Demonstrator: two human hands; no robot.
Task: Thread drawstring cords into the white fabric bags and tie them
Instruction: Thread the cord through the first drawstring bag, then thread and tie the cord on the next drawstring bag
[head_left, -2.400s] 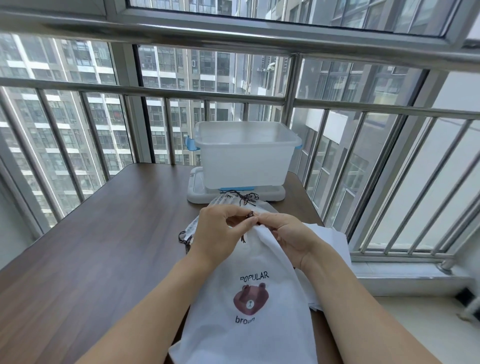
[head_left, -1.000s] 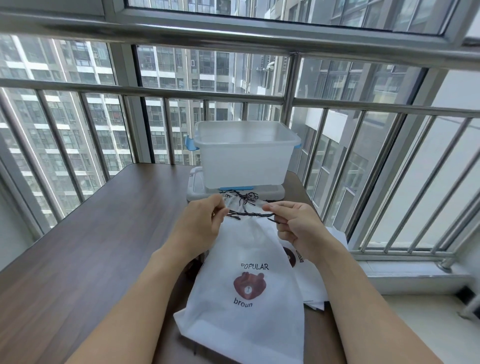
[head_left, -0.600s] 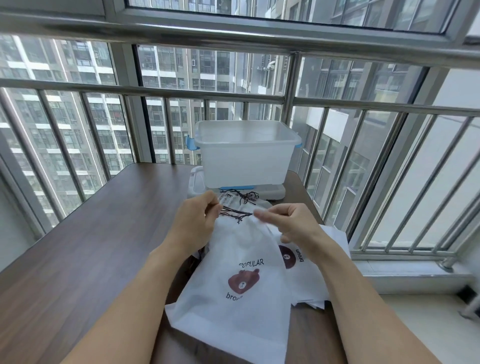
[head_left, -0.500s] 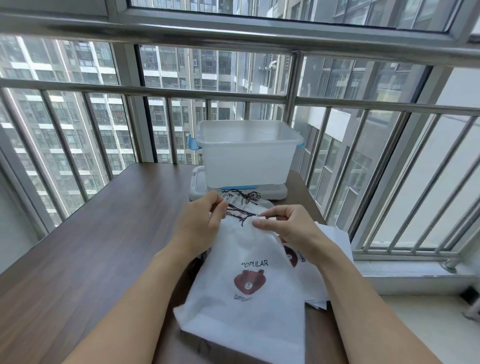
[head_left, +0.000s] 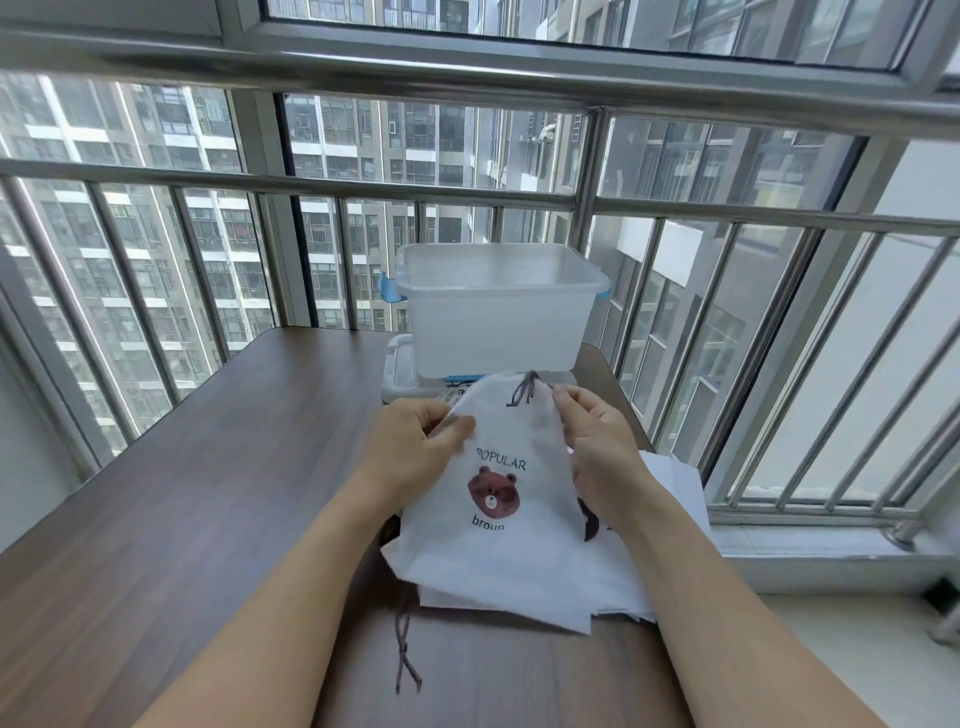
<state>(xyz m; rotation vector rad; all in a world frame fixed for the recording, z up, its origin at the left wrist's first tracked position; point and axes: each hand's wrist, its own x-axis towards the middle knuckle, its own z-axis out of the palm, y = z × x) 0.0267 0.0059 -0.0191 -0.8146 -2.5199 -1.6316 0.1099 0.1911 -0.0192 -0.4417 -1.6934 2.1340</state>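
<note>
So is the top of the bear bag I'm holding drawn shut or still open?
Drawn shut: the bear bag narrows to a gathered neck where the dark cord sits tied; left hand and right hand grip its sides.

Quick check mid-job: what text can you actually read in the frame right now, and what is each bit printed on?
"POPULAR": on the top white bag, above its brown bear face; the first letter is partly creased.
"broun": same bag, below the bear.
Dark print on the bag underneath, beside the right hand: mostly covered, unreadable.
Marks on the plastic lid under the clear bin: too small to read.
</note>
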